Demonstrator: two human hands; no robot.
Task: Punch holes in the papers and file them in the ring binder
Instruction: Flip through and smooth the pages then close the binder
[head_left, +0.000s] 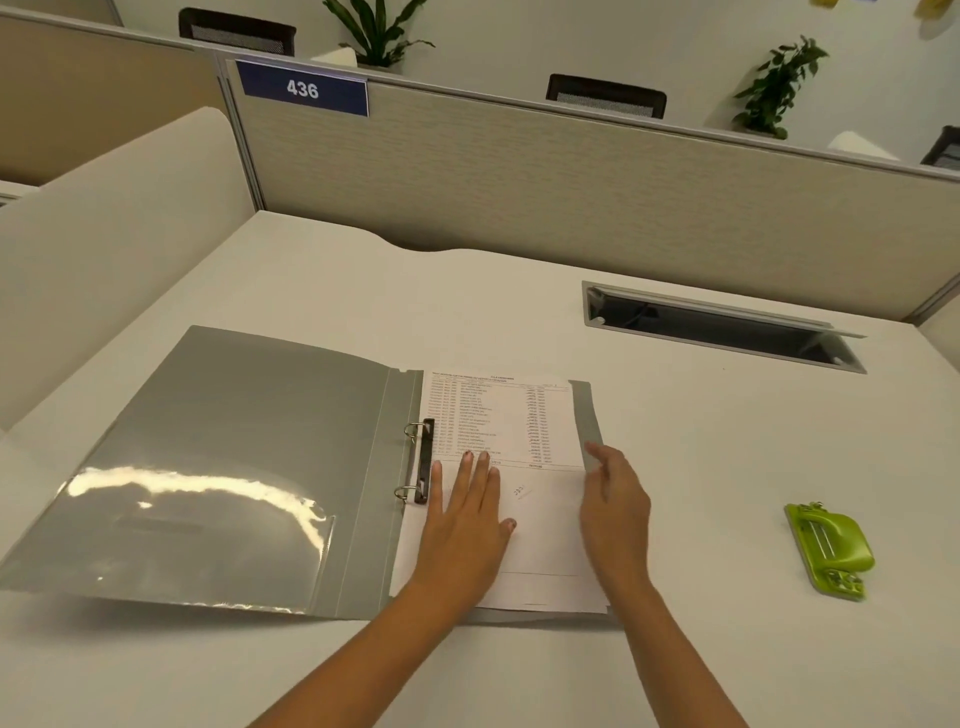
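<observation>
Head view: white desk (675, 441), cubicle partition (519, 171) behind; left hand (467, 525) flat on papers (540, 519); right hand (613, 499) spread.

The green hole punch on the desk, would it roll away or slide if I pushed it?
The small green metal hole punch probably wouldn't roll: it sits low on a flat base. On the smooth white desk it would likely slide instead. Being solid-looking, it may feel heavy for its size and stiff, not bendy like paper.
</observation>
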